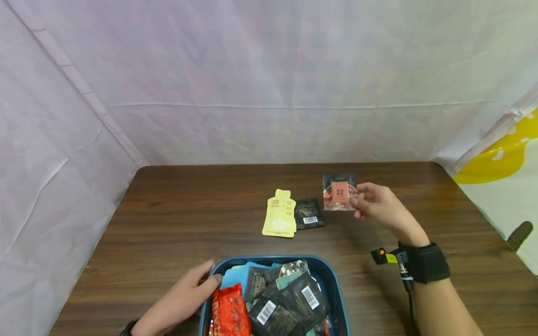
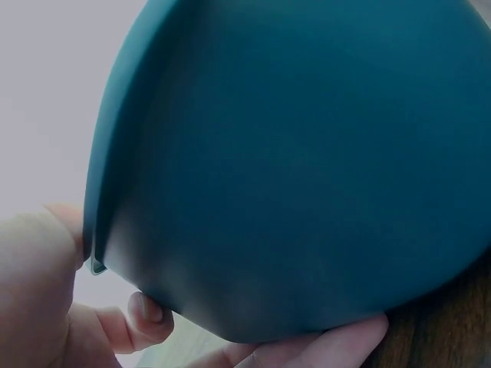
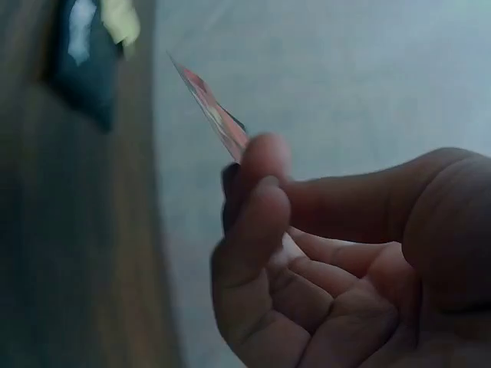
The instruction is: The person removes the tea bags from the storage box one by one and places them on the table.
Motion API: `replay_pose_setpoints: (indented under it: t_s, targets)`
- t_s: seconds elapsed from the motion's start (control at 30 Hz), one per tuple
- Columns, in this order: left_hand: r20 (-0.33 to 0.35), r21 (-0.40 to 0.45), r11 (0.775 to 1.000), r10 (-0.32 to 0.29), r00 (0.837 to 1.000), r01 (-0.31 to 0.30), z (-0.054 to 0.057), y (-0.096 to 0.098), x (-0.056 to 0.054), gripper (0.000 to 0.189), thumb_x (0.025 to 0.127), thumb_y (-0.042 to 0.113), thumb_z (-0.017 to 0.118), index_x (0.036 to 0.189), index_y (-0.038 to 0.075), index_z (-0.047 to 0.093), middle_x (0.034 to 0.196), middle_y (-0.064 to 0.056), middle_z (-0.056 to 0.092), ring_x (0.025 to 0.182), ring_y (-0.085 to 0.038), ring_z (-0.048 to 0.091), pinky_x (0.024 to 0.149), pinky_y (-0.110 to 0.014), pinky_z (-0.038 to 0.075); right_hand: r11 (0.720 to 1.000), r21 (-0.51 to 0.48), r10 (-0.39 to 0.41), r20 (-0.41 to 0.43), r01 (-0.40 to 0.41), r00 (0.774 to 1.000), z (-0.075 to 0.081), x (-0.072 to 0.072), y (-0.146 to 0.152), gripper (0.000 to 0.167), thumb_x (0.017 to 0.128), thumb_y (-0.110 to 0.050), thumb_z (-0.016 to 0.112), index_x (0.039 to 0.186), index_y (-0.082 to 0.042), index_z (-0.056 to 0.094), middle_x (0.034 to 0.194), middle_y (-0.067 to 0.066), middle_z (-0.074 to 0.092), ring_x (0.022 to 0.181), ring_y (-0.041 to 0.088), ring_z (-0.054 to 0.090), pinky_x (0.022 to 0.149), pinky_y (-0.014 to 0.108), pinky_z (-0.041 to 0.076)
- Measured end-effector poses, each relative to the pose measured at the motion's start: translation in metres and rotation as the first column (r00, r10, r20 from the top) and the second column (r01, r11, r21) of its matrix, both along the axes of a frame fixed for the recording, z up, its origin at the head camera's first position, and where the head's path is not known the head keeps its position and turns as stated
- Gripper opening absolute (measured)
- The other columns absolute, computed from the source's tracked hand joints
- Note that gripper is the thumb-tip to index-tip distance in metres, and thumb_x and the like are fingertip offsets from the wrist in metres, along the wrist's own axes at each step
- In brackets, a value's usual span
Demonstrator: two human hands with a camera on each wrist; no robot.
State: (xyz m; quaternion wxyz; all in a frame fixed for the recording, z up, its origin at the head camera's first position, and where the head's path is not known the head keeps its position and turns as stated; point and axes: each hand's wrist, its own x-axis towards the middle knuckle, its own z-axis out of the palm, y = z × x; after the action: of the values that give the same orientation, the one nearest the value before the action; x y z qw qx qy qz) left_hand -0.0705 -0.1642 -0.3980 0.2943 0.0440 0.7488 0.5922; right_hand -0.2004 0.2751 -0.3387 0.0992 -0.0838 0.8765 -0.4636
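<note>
My right hand (image 1: 380,205) pinches a square black-and-pink sachet (image 1: 339,191); my left hand (image 1: 191,290) grips a blue plastic tub (image 1: 269,257). Flat yellow pouches (image 1: 279,217) and a black square packet (image 1: 308,211) lie nearby.

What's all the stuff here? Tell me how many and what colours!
tub: one, blue, front middle
table: one, brown, under tub
backdrop: one, whitish, behind the table
yellow patch: one, yellow, far right
red packet: at least one, red, in tub
blue packet: at least one, light blue, in tub
black packets: several, black, in tub
green-labelled packet: at least one, dark, in tub
yellow packets: at least two, yellow, on table
lone black packet: one, black, beside yellow packets
picture packet: one, dark with reddish label, held up
wristbands: two, black, one per wrist
cable: one, black, right wrist
left hand: one, bare, gripping tub
right hand: one, bare, pinching picture packet
</note>
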Motion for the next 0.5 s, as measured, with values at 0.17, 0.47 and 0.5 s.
replay_pose_setpoints:
  t_s: [0.17, 0.47, 0.5]
  targets:
    - [-0.027, -0.023, 1.0, 0.001, 1.0, -0.002, 0.0, 0.0, -0.001, 0.028, 0.1, 0.03, 0.049, 0.093, 0.004, 0.044, 0.078, -0.004, 0.048, 0.069, -0.018, 0.054, 0.058, -0.032, 0.049, 0.999, 0.013, 0.034, 0.117, -0.036, 0.993, -0.027, -0.016, 0.011, 0.046, 0.1, -0.013, 0.053, 0.139, 0.007, 0.036, 0.1, 0.024, 0.063, 0.08, 0.026, 0.065, 0.072, 0.04, 0.055]
    - [-0.029, -0.042, 0.999, 0.005, 1.0, -0.006, -0.004, 0.002, -0.002, 0.028, 0.1, 0.031, 0.049, 0.093, 0.005, 0.045, 0.077, -0.004, 0.048, 0.069, -0.018, 0.052, 0.057, -0.032, 0.046, 0.988, 0.154, 0.006, 0.109, -0.023, 0.994, -0.04, -0.02, 0.013, 0.048, 0.099, -0.022, 0.056, 0.137, 0.004, 0.042, 0.103, 0.018, 0.066, 0.08, 0.023, 0.065, 0.068, 0.036, 0.054]
    - [-0.028, -0.039, 0.999, 0.007, 1.0, -0.008, -0.004, 0.002, -0.002, 0.028, 0.1, 0.031, 0.049, 0.093, 0.004, 0.045, 0.078, -0.004, 0.048, 0.069, -0.018, 0.052, 0.058, -0.032, 0.046, 0.98, 0.2, 0.003, 0.094, -0.022, 0.996, -0.038, -0.019, 0.012, 0.047, 0.099, -0.024, 0.056, 0.135, 0.004, 0.044, 0.105, 0.019, 0.066, 0.08, 0.024, 0.065, 0.067, 0.036, 0.054]
